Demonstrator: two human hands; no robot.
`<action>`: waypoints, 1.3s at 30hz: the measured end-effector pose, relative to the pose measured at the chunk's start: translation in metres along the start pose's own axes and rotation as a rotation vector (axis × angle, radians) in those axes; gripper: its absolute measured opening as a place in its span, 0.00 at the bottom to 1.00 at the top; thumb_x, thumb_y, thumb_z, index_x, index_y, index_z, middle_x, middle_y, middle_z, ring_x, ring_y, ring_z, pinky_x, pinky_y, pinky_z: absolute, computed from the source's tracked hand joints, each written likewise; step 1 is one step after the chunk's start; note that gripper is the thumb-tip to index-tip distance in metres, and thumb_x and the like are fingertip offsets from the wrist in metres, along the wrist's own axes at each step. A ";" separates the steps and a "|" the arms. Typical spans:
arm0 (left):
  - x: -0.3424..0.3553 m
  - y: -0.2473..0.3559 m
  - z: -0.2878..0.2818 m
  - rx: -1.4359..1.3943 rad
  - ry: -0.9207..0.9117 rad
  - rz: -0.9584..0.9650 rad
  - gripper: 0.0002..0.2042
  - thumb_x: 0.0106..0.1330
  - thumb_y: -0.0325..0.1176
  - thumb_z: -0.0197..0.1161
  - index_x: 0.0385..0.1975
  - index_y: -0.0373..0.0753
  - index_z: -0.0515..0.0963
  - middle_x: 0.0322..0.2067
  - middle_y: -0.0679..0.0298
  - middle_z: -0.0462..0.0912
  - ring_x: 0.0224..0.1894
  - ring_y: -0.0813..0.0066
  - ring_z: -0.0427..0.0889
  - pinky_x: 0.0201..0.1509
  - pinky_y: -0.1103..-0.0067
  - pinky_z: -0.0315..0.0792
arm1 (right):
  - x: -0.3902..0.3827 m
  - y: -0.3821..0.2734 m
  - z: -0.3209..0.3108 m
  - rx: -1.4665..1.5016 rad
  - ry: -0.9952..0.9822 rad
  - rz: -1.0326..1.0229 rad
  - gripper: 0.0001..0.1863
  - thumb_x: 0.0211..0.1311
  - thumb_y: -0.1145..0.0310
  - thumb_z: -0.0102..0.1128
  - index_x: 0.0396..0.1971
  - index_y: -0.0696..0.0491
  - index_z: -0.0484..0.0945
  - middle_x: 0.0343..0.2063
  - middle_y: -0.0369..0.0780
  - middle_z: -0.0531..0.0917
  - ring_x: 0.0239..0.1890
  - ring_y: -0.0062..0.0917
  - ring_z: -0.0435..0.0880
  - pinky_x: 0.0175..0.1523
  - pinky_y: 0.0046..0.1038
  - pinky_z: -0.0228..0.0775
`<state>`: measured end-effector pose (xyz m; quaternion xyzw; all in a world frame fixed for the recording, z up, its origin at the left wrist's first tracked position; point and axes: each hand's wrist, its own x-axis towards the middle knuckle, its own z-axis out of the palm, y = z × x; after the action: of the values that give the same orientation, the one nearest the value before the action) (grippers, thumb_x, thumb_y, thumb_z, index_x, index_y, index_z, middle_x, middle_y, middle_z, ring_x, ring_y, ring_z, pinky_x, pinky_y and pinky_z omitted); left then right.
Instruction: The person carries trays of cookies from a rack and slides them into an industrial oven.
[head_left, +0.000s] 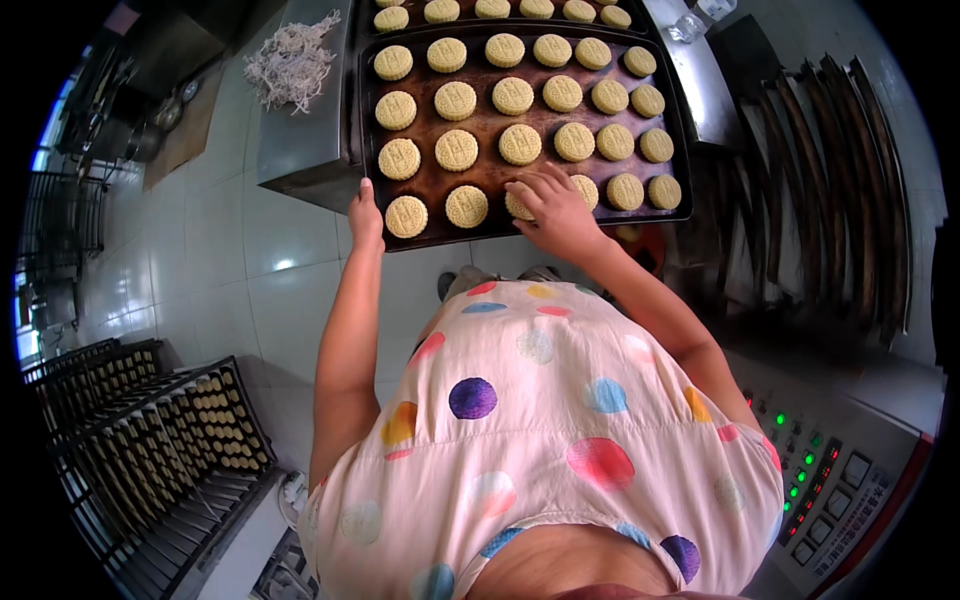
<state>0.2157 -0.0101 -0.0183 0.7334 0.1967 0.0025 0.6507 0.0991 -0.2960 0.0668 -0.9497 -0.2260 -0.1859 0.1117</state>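
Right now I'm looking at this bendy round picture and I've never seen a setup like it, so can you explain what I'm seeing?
There's no robot here, just a person's two bare hands. The single picture comes from a wide camera worn on the head, looking down past the spotted top; its lens makes straight edges curve. In front is a dark tray with rows of round, pale-yellow patterned cakes. The left hand is at the tray's left edge, its grip partly hidden. The right hand has its fingers over a cake in the nearest row; whether it is gripping that cake isn't clear. At lower right is a control panel with lights.
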 end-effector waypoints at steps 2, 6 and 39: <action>0.001 0.001 -0.002 -0.016 -0.038 -0.035 0.31 0.65 0.54 0.48 0.53 0.26 0.67 0.53 0.51 0.70 0.56 0.64 0.67 0.59 0.74 0.58 | -0.016 0.016 -0.013 0.060 0.103 0.116 0.23 0.47 0.66 0.62 0.46 0.54 0.71 0.45 0.43 0.75 0.51 0.36 0.71 0.60 0.40 0.57; 0.001 -0.005 -0.016 -0.110 -0.167 -0.027 0.34 0.64 0.55 0.50 0.56 0.25 0.62 0.59 0.51 0.63 0.62 0.64 0.61 0.64 0.75 0.53 | -0.065 0.072 -0.037 0.197 0.414 0.620 0.19 0.52 0.71 0.58 0.46 0.55 0.71 0.44 0.44 0.76 0.48 0.38 0.73 0.55 0.33 0.63; -0.006 -0.017 0.002 0.315 0.161 0.458 0.26 0.67 0.49 0.46 0.30 0.26 0.74 0.24 0.48 0.77 0.26 0.59 0.68 0.36 0.68 0.65 | -0.164 0.226 0.022 0.367 0.806 1.285 0.26 0.61 0.50 0.49 0.41 0.60 0.77 0.35 0.51 0.81 0.41 0.37 0.81 0.46 0.29 0.68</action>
<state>0.2058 -0.0120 -0.0334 0.8482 0.0751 0.1771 0.4935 0.0766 -0.5503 -0.0484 -0.7198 0.3992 -0.3751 0.4264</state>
